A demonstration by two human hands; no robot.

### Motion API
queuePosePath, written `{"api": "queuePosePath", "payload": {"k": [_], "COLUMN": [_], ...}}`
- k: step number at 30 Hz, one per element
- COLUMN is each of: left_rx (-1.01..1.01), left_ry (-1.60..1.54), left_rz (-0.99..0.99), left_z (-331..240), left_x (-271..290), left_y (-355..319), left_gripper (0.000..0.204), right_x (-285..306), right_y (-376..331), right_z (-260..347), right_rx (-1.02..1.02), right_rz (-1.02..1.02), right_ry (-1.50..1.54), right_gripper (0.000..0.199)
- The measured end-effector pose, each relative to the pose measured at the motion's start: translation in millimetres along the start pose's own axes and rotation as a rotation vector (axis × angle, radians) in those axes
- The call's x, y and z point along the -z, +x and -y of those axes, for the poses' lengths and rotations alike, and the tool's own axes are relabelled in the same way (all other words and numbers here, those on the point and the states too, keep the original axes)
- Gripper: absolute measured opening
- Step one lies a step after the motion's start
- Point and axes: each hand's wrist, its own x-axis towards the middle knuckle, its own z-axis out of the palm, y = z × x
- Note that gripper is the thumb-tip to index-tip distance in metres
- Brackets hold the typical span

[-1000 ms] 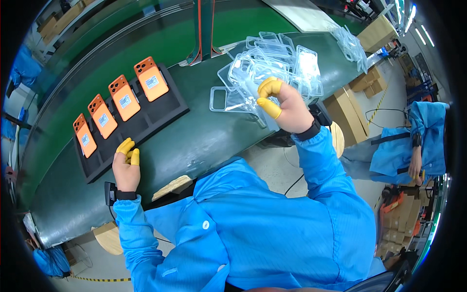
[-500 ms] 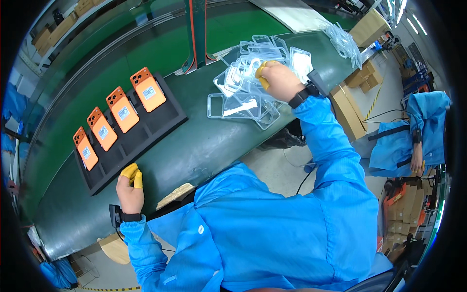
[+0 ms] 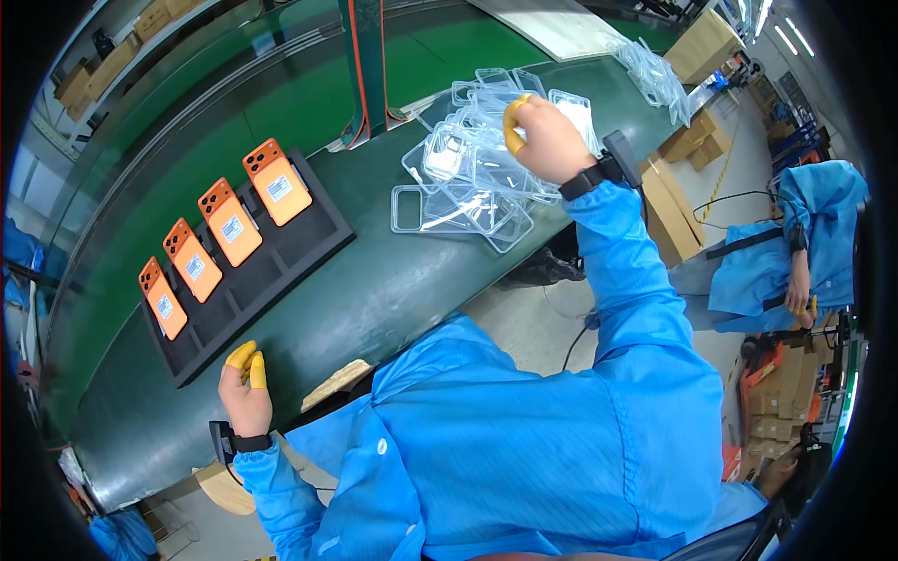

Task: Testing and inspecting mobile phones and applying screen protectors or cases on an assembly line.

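Clear phone cases [image 3: 477, 168] lie in a loose heap on the far right of the green belt [image 3: 393, 280], overlapping one another, one flat at the near edge of the pile with its open side showing. The right hand [image 3: 547, 140] is down on top of that heap, fingers curled into the cases, yellow finger cots on the tips; whether it has pinched one case or only presses on the pile cannot be told from here. A dark wrist strap sits on that arm, blue sleeve trailing back.

Over to the left, the black tray [image 3: 281, 266] lies slantwise on the belt, divided into shallow pockets. Four orange phones [image 3: 229, 222] fill the far row, backs up, each with a small white label; the near row of pockets holds nothing. The left hand [image 3: 245, 393] rests at the belt's near edge, just beside the tray's near corner, loosely curled, yellow-capped fingers together, gripping nothing.

Beyond the cases, cardboard boxes [image 3: 702, 42] stand off the belt, and a second person in blue [image 3: 786, 252] sits at the right.
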Motion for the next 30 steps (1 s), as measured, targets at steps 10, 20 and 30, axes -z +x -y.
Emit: {"api": "queuePosePath", "payload": {"k": [10, 20, 30], "left_rx": [0.065, -0.100, 0.250], "left_ry": [-0.287, -0.272, -0.708], "left_rz": [-0.006, 0.189, 0.310], "left_z": [-7.7, -59.2, -58.8], "left_x": [-3.1, -70.8, -65.6], "left_y": [-15.0, -31.2, -37.6], "left_gripper": [0.020, 0.018, 0.038], "right_x": [49.2, -59.3, -45.6], "right_y": [0.4, -12.7, -28.8], "right_z": [33.8, 87.9, 149.9], "right_rx": [-0.036, -0.231, 0.195], "right_rz": [-0.433, -0.229, -0.027], "right_ry": [1.329, 1.659, 1.223], "right_gripper": [0.012, 0.011, 0.011]}}
